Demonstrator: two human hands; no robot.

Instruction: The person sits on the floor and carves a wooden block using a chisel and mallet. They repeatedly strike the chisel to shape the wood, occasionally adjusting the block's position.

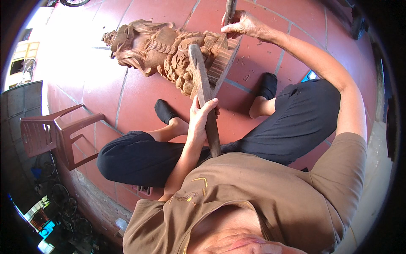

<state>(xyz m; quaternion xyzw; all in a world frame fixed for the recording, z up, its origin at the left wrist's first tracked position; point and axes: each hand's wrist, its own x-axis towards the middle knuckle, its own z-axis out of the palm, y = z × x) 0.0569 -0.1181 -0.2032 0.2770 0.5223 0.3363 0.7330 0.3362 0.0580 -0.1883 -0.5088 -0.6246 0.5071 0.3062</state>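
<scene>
A carved wooden statue (167, 53) lies on its side on the floor, with its flat base toward the right. My left hand (201, 116) is closed round a long, worn wooden bar (203, 80), gripping it below its middle. The upper end of the bar overlaps the statue in this view; I cannot tell whether they touch. Beside the base, my right hand (243, 26) grips a chisel by its round wooden handle (230, 12). The chisel's lower end is close to the base edge, and its tip is hard to make out.
Red floor tiles (139, 99) with pale joints surround the statue, and wood chips (249, 70) lie scattered near its base. My bent legs (292, 122) and socked feet flank the work. A brown plastic chair (63, 131) stands at left, with bicycles (63, 199) beyond.
</scene>
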